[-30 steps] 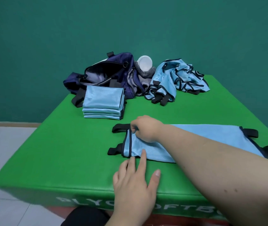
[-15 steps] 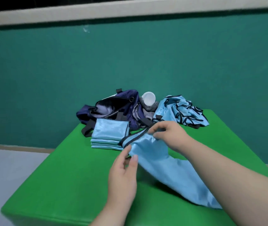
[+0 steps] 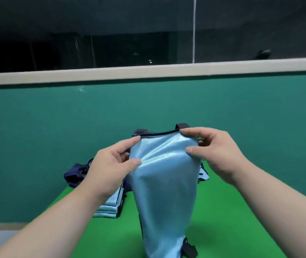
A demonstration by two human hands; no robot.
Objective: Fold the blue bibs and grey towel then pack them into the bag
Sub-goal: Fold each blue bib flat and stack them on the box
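Where the blue bib (image 3: 164, 183) is: up in the air, just to the right of the stack of folded bibs (image 3: 109, 207) and higher than it. It hangs down long and thin, and I cannot see where its low end stops.
Left hand (image 3: 111, 168): right above the stack. It pinches the bib's top left corner, with the thumb on the front and the fingers behind.
Right hand (image 3: 217, 151): farther to the right of the stack, on the other side of the bib. It holds the top right corner, with fingers curled over the dark top edge and the thumb pressed on the front.
Top strap (image 3: 182, 125): a black loop that sticks up beside the right hand's fingers, high above the stack.
Bottom strap (image 3: 190, 248): a black one at the bib's low end, to the right of the stack and closer to the person.
Stack of folded bibs: light blue, one on top of another, flat on the green worktop (image 3: 223, 220). The left arm hides part of it.
Bag (image 3: 75, 174): dark blue, just behind the stack. The left hand hides most of it.
Loose blue cloth (image 3: 203, 174): a small bit with dark edges, farther back than the stack and to its right. I cannot tell how many pieces.
Wall (image 3: 36, 146): dark green, behind the stack, with a pale ledge (image 3: 148, 71) on top.
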